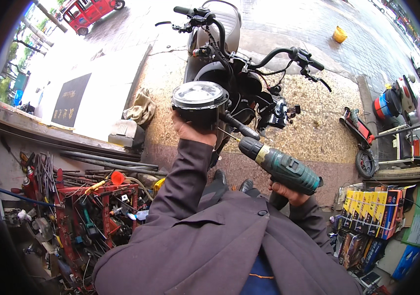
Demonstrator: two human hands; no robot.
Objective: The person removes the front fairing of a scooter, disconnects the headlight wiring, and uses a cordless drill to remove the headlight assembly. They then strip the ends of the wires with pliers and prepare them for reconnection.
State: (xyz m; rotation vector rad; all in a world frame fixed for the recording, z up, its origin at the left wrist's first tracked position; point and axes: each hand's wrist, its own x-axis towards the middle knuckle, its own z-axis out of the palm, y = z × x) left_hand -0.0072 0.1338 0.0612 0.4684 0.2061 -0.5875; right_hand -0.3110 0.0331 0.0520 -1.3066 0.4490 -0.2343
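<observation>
My left hand (190,127) grips a round black headlamp (199,96) with a clear lens, held from below in front of a black two-wheeler (239,73) with raised handlebars and wired switchgear. My right hand (291,193) is closed on a green and black cordless drill (288,169). The drill's long thin bit (227,132) points up-left at the lower right of the lamp housing; whether the tip touches it I cannot tell. A black rounded bar juts beside the lamp just above the bit.
At lower left are a red tool rack (60,206), rods and hoses; at right, strapped boxes (369,211), a scooter-like folded frame (362,132) and stacked goods. A cloth bag (139,108) lies by the left ledge. Beyond are a yellow bucket (339,34) and a red vehicle (84,12).
</observation>
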